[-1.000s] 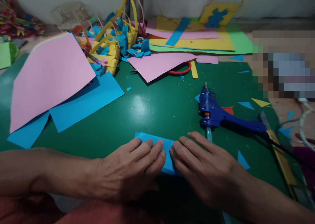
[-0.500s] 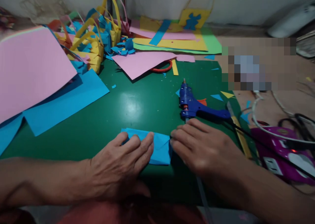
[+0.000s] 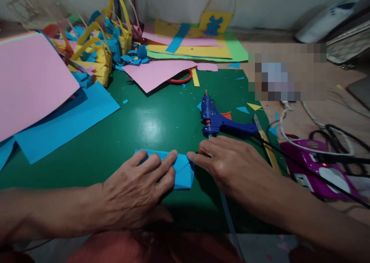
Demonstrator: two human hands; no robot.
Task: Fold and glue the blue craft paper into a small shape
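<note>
A folded piece of blue paper lies flat on the green board in front of me. My left hand rests on its left part, fingers spread and pressing down, thumb apart near the board's front edge. At the upper right corner of the paper, the stretched index finger of my right hand touches the fold. Its other fingers are bent back, and its thumb is hidden. Just beyond the right hand lies a blue glue gun on its side, with a clear glue stick running out under the hand.
Pink sheets and blue sheets cover the left side. Paper baskets stand behind them. Red-handled scissors lie partly under pink paper. To the right are a yellow cutter, cables and a purple power strip.
The right hand's index finger has stretched out onto the paper's upper right corner, where bunched fingers were at the right edge. The left hand stays on the paper. The whole view has shifted slightly.
</note>
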